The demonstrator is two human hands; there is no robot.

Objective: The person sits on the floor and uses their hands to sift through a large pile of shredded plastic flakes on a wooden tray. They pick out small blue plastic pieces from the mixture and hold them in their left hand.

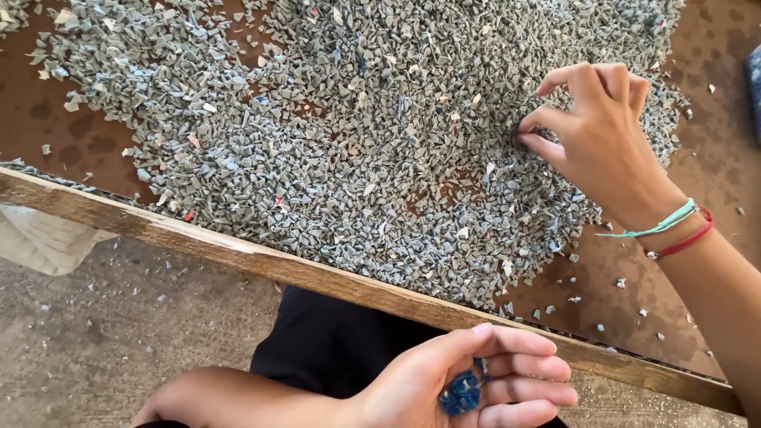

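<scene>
Your right hand (590, 127), at two o'clock on the brown table (47, 127), has thumb and fingertips pinched down into the heap of grey-blue plastic flakes (357, 135); whether a flake is caught between them you cannot tell. Your left hand (468, 380), at six o'clock below the wooden edge rail (238, 257), lies cupped and half open around a small clump of dark blue flakes (462, 390). This looks like picking out odd colours; the next pinch calls for isolating one chip. The heap is angular, thin, speckled with white and red bits.
</scene>
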